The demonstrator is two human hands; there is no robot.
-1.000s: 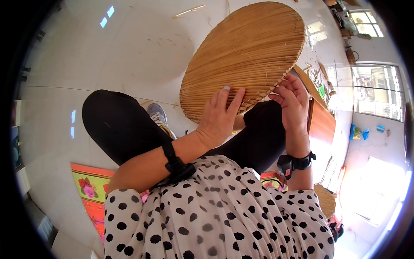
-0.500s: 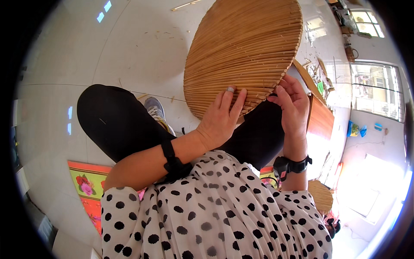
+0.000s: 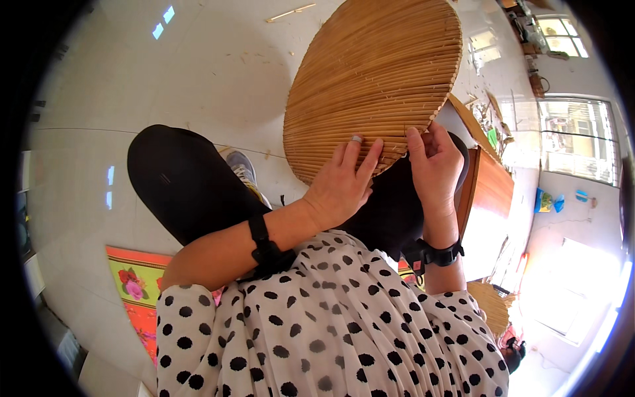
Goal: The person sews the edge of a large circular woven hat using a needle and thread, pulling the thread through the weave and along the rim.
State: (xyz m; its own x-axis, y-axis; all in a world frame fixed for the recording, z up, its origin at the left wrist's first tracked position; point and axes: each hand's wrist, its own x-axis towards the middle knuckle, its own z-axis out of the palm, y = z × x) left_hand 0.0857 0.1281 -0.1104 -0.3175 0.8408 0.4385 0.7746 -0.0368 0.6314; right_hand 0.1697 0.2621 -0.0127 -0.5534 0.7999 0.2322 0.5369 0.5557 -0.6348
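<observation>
A round mat of tan plant stalks (image 3: 370,73), laid side by side, leans up over my lap. My left hand (image 3: 337,188) grips its near edge, with the fingers resting on the upper face and the thumb hidden. At the mat's near right rim, my right hand (image 3: 438,164) has its thumb on the edge and its fingers curled in a pinch. Whether a thin strand is in that pinch cannot be made out. Stitches dot the stalks near the right rim.
A brown wooden box or cabinet (image 3: 488,188) stands to my right, with stalk scraps (image 3: 493,122) behind it. One loose stalk (image 3: 290,12) lies on the pale tiled floor (image 3: 198,79). A flowered mat (image 3: 132,284) is at the left, and a smaller tan piece (image 3: 491,306) at the lower right.
My right hand has shifted slightly left, its thumb now on the mat's rim. The small dark thing seen at its fingertips no longer shows. My left hand keeps its hold.
</observation>
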